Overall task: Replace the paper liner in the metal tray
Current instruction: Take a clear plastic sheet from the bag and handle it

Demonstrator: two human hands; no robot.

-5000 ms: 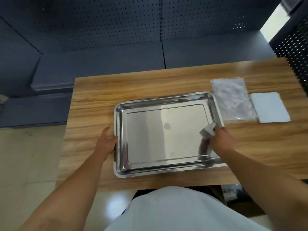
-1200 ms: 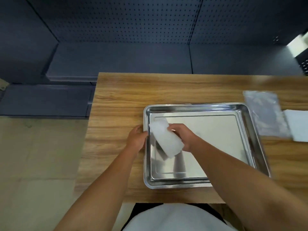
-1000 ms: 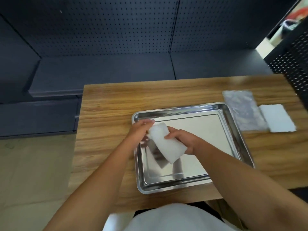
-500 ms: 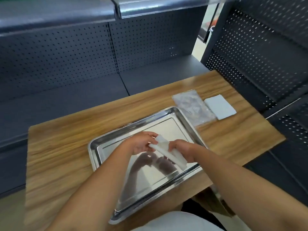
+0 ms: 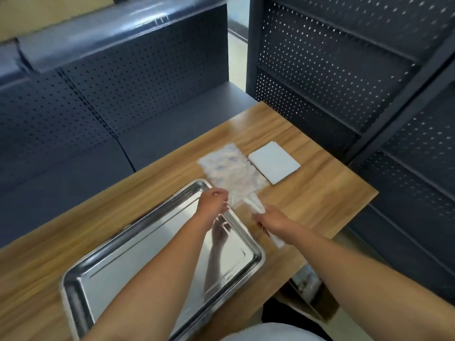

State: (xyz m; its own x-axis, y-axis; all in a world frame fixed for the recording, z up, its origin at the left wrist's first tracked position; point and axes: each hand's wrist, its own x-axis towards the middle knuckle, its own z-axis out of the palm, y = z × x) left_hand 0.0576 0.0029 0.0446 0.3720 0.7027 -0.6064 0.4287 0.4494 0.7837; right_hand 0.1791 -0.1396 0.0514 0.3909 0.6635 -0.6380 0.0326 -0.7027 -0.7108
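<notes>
Gripping folded paper (image 5: pixel 256 206) in right hand (image 5: pixel 272 217), left hand (image 5: pixel 213 201) pinching bag (image 5: pixel 231 172) edge just upper-left, bag running toward upper centre.

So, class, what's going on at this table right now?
A person stands over a wooden table with a bare metal tray on it; no liner lies in the tray. The right hand grips a folded white paper, while the left hand pinches the edge of a clear plastic bag lying beside the tray. A stack of white paper sits past the bag, untouched.
</notes>
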